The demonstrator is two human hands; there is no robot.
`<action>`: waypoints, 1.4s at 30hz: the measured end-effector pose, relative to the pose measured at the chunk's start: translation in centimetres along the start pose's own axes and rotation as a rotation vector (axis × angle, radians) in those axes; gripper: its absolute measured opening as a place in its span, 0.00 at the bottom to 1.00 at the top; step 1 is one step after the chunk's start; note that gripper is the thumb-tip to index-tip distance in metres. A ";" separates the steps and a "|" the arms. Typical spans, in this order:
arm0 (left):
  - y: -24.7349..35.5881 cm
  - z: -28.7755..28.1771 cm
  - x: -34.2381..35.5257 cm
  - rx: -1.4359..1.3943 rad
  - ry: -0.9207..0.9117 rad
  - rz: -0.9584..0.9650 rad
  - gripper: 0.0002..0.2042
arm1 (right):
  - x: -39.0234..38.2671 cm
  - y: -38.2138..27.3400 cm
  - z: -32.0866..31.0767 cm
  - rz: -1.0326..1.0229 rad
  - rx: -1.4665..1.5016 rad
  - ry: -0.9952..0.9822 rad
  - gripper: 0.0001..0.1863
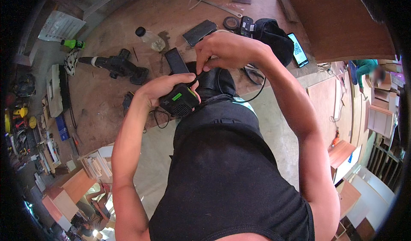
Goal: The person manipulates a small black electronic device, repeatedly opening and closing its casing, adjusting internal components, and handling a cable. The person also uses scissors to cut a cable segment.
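Note:
In the head view my left hand (160, 87) holds a black device (180, 104) with a vented face and green markings, low over the near edge of the bench. My right hand (224, 50) is above it, thumb and fingers pinched on a thin black cable end (198, 75) at the device's top. Black cable loops hang beside both hands. A dark phone (175, 59) lies just behind my left hand. A black pouch (274, 42) and a phone with a lit screen (298, 48) lie right of my right hand.
The wooden bench (107, 40) holds a black power tool (122, 68), bottle (152, 40), tape roll (231, 23) and dark block (199, 31). Tools (23, 112) crowd the left. A co-worker in green (364, 72) is at the right among boards; another person (98, 202) is lower left.

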State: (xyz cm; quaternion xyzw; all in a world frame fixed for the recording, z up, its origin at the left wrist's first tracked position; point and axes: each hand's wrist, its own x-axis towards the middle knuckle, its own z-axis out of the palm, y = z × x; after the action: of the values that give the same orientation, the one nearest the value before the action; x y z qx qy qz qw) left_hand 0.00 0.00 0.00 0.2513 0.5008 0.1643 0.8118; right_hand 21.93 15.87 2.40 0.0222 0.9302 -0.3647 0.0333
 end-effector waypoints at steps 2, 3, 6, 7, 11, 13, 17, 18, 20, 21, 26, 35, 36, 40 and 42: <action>-0.3 -0.4 0.0 -0.039 0.006 0.005 0.22 | -0.4 -0.4 0.5 -0.016 0.059 0.070 0.15; -0.7 -0.5 0.2 -0.091 -0.042 0.020 0.22 | -0.6 -0.8 0.8 0.002 0.045 0.079 0.16; -1.4 -0.6 0.5 -0.192 -0.130 0.064 0.23 | -1.0 -1.8 1.1 0.062 0.005 0.101 0.16; -1.4 -0.4 0.5 -0.190 -0.124 0.076 0.24 | -1.1 -2.0 1.2 0.087 -0.005 0.106 0.16; -0.8 0.1 0.3 -0.118 -0.022 0.069 0.33 | -1.2 -2.5 1.3 0.082 -0.167 0.146 0.14; -0.6 0.6 0.3 -0.034 0.021 0.114 0.36 | -1.1 -2.8 1.8 0.031 -0.219 0.219 0.12; -0.8 0.2 1.0 0.127 0.080 0.156 0.39 | -0.6 -3.3 2.7 0.003 -0.333 0.254 0.10; -0.6 0.2 1.0 0.187 0.092 0.184 0.39 | -0.7 -3.4 2.8 0.007 -0.320 0.268 0.09; -0.5 0.5 0.7 0.307 0.118 0.241 0.39 | -1.0 -3.6 3.0 0.014 -0.294 0.296 0.08; -0.5 0.8 0.4 0.320 0.126 0.243 0.38 | -1.2 -3.7 3.1 0.027 -0.286 0.298 0.08; -0.3 1.8 -0.4 0.457 0.154 0.374 0.35 | -2.9 -5.4 2.6 0.090 -0.208 0.318 0.08; -2.7 -1.7 -0.3 0.225 0.142 0.576 0.37 | -10.8 -3.7 -2.0 0.262 -0.145 0.746 0.09; -2.7 -1.5 -0.2 0.063 0.069 0.663 0.36 | -10.1 -4.1 -1.5 0.231 -0.139 0.786 0.10; -1.8 -0.2 1.2 0.070 0.336 0.977 0.53 | -9.0 -4.5 -0.1 0.163 -0.079 0.914 0.12; -1.4 0.6 1.4 0.147 0.351 1.093 0.53 | -9.0 -5.1 0.6 0.188 -0.014 0.998 0.12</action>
State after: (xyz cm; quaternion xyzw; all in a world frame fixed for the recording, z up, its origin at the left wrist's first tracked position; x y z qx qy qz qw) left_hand 1.19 -0.57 -1.59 0.4981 0.4354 0.5639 0.4943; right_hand 30.63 11.56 6.14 0.2772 0.8291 -0.2990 -0.3825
